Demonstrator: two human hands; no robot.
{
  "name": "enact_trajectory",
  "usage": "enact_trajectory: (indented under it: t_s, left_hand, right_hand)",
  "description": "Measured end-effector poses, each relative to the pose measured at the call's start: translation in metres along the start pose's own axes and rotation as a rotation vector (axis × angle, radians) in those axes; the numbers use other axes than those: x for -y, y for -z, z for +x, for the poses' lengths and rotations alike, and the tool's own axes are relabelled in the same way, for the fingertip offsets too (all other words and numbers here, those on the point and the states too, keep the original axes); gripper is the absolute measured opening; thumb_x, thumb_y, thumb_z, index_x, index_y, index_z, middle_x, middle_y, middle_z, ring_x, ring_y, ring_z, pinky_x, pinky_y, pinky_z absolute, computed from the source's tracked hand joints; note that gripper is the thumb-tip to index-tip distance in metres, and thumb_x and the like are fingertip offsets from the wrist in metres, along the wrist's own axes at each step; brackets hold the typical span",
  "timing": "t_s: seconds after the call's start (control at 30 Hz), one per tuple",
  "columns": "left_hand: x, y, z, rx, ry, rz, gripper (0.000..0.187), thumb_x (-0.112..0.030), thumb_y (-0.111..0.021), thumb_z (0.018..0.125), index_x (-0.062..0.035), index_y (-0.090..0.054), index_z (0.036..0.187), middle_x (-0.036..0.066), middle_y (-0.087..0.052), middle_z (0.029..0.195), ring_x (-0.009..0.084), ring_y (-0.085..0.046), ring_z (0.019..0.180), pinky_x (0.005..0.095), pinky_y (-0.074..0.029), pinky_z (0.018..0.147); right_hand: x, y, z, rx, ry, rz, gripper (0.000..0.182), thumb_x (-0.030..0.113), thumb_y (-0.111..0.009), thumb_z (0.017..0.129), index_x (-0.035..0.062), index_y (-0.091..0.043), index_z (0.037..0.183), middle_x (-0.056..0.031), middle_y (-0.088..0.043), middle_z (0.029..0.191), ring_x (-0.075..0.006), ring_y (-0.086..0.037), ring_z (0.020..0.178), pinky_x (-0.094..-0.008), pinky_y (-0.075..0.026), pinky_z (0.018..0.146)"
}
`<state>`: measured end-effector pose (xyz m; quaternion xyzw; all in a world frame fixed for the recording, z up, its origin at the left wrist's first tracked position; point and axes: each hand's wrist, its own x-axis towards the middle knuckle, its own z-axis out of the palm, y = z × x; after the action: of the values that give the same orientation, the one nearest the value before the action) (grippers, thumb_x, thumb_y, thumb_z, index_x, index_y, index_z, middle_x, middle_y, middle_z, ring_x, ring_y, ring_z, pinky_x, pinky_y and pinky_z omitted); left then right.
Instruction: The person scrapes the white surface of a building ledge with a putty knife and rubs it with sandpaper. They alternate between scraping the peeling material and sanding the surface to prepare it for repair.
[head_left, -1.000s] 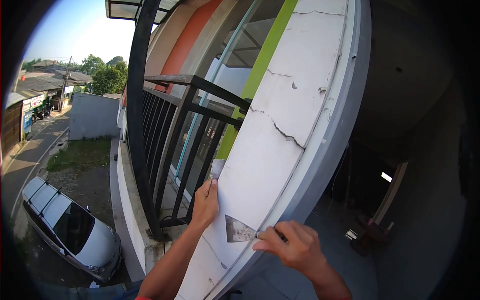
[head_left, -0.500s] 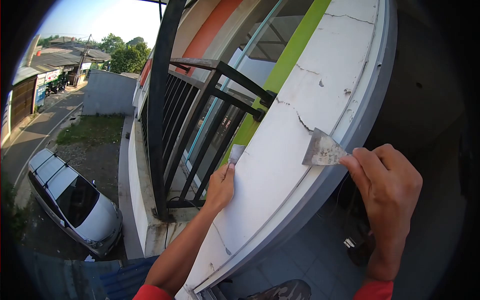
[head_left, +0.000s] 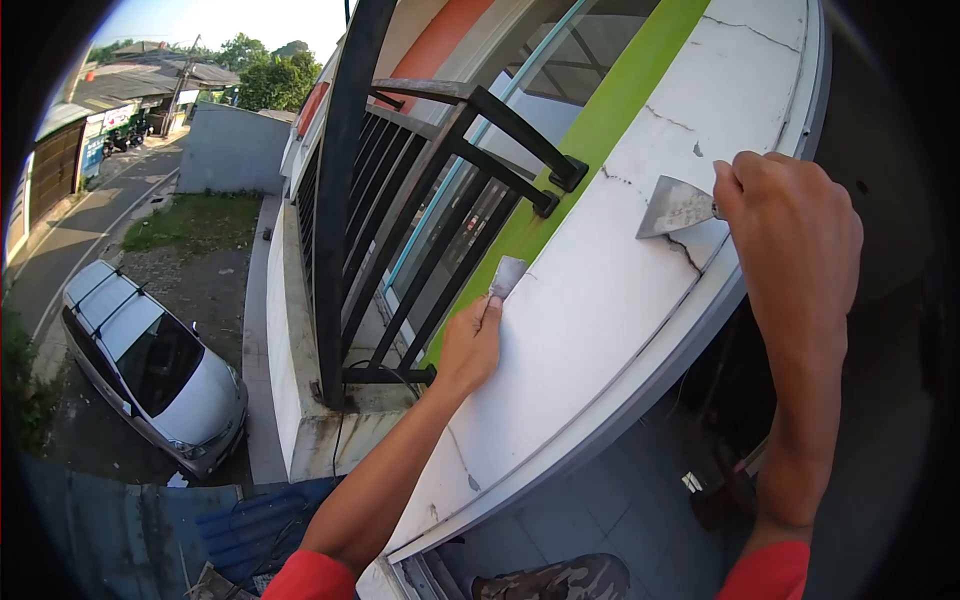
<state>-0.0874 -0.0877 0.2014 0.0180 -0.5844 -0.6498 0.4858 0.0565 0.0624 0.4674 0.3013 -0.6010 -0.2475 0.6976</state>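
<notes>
My right hand [head_left: 795,225] is closed round the handle end of a putty knife [head_left: 678,207], whose wide, stained blade lies over a dark crack [head_left: 686,252] in the white wall [head_left: 570,340]. Lower on the left, my left hand [head_left: 473,340] grips a second, smaller scraper [head_left: 507,275] with its blade pointing up. That hand is close to the wall's edge, beside the green strip [head_left: 600,150]. Its thumb presses along the scraper, and the handle is hidden in the fist. Fine cracks and chipped spots run across the white surface.
A black metal railing [head_left: 470,150] is fixed to the green strip, left of the wall. Far below stands a silver car [head_left: 160,365] by a road [head_left: 100,220]. Under the wall's right side lies a grey tiled floor [head_left: 590,510]. Blue corrugated sheet [head_left: 260,530] shows at the bottom left.
My right hand has moved the putty knife up along the wall, from below the crack to over its upper part. My left hand still holds its scraper near the edge. The view has shifted slightly.
</notes>
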Motion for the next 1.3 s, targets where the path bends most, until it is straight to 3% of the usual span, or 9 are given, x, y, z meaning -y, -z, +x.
enact_trajectory:
  t_s: [0.13, 0.27, 0.4, 0.5, 0.7, 0.83, 1.07, 1.2, 1.3]
  left_hand:
    - [-0.005, -0.001, -0.002, -0.054, -0.010, -0.010, 0.039, -0.032, -0.046, 0.107, 0.0024, -0.059, 0.094, 0.019, -0.058, 0.076, 0.0298, -0.056, 0.071, 0.0408, -0.045, 0.072]
    - [0.006, -0.004, 0.003, -0.056, -0.013, 0.038, 0.041, -0.034, -0.046, 0.106, 0.0025, -0.060, 0.094, 0.020, -0.061, 0.078, 0.0309, -0.059, 0.072, 0.0419, -0.046, 0.073]
    - [-0.004, -0.005, -0.002, -0.042, 0.010, -0.024, 0.040, -0.034, -0.046, 0.106, 0.0016, -0.061, 0.095, 0.023, -0.062, 0.080, 0.0353, -0.062, 0.075, 0.0435, -0.047, 0.074]
    - [0.001, -0.004, 0.000, -0.077, -0.035, 0.022, 0.040, -0.033, -0.046, 0.106, 0.0017, -0.063, 0.098, 0.024, -0.064, 0.083, 0.0376, -0.062, 0.077, 0.0436, -0.047, 0.075]
    - [0.000, -0.006, -0.005, -0.027, 0.021, -0.015, 0.040, -0.034, -0.046, 0.107, 0.0015, -0.062, 0.098, 0.023, -0.063, 0.082, 0.0362, -0.061, 0.076, 0.0423, -0.046, 0.074]
    - [0.005, -0.003, 0.003, -0.065, -0.037, 0.026, 0.040, -0.034, -0.045, 0.107, 0.0013, -0.062, 0.096, 0.022, -0.062, 0.080, 0.0341, -0.061, 0.075, 0.0422, -0.046, 0.073]
    - [0.002, -0.005, 0.000, -0.066, -0.046, -0.019, 0.039, -0.033, -0.046, 0.106, 0.0014, -0.064, 0.100, 0.021, -0.064, 0.080, 0.0351, -0.063, 0.077, 0.0429, -0.047, 0.076]
    - [0.005, -0.005, 0.000, -0.074, -0.032, 0.022, 0.040, -0.033, -0.046, 0.106, 0.0021, -0.063, 0.101, 0.021, -0.064, 0.080, 0.0336, -0.062, 0.075, 0.0424, -0.047, 0.075]
    - [0.004, -0.005, 0.001, -0.039, 0.002, -0.049, 0.040, -0.034, -0.047, 0.106, 0.0021, -0.062, 0.100, 0.021, -0.065, 0.081, 0.0335, -0.064, 0.077, 0.0429, -0.047, 0.076]
  right_hand:
    - [0.017, -0.031, 0.013, 0.087, 0.049, 0.074, 0.024, 0.018, -0.069, 0.092, 0.0017, -0.074, 0.075, -0.0172, -0.068, 0.072, -0.0318, -0.069, 0.064, -0.0396, -0.055, 0.059]
    - [-0.004, 0.018, 0.011, 0.082, -0.187, 0.130, 0.024, 0.020, -0.070, 0.092, 0.0018, -0.075, 0.077, -0.0179, -0.069, 0.072, -0.0327, -0.071, 0.066, -0.0402, -0.056, 0.061]
    - [0.024, -0.049, 0.013, 0.056, 0.088, 0.025, 0.037, 0.024, -0.062, 0.100, 0.0029, -0.076, 0.073, -0.0109, -0.068, 0.061, -0.0184, -0.062, 0.050, -0.0343, -0.052, 0.056]
    - [0.008, -0.017, 0.030, 0.056, -0.034, 0.085, 0.025, 0.017, -0.065, 0.094, 0.0018, -0.076, 0.078, -0.0151, -0.071, 0.071, -0.0258, -0.071, 0.064, -0.0360, -0.057, 0.062]
    - [0.038, -0.035, 0.028, 0.298, 0.035, -0.009, 0.015, 0.009, -0.066, 0.091, 0.0031, -0.079, 0.086, -0.0174, -0.075, 0.085, -0.0268, -0.076, 0.074, -0.0332, -0.060, 0.065]
    - [0.002, -0.031, 0.043, -0.038, 0.031, -0.039, 0.027, 0.021, -0.062, 0.098, 0.0039, -0.079, 0.087, -0.0117, -0.072, 0.073, -0.0229, -0.068, 0.066, -0.0341, -0.058, 0.065]
    - [0.020, -0.046, 0.055, 0.143, 0.020, 0.019, 0.024, 0.020, -0.063, 0.096, 0.0036, -0.079, 0.089, -0.0117, -0.070, 0.070, -0.0205, -0.068, 0.062, -0.0322, -0.056, 0.061]
    - [0.000, -0.046, 0.048, -0.072, -0.003, 0.037, 0.030, 0.022, -0.062, 0.096, 0.0026, -0.079, 0.081, -0.0129, -0.073, 0.074, -0.0209, -0.070, 0.063, -0.0324, -0.056, 0.062]
    - [0.031, -0.062, 0.050, 0.202, 0.089, -0.036, 0.031, 0.022, -0.061, 0.096, 0.0019, -0.078, 0.080, -0.0135, -0.073, 0.074, -0.0208, -0.068, 0.059, -0.0334, -0.057, 0.061]
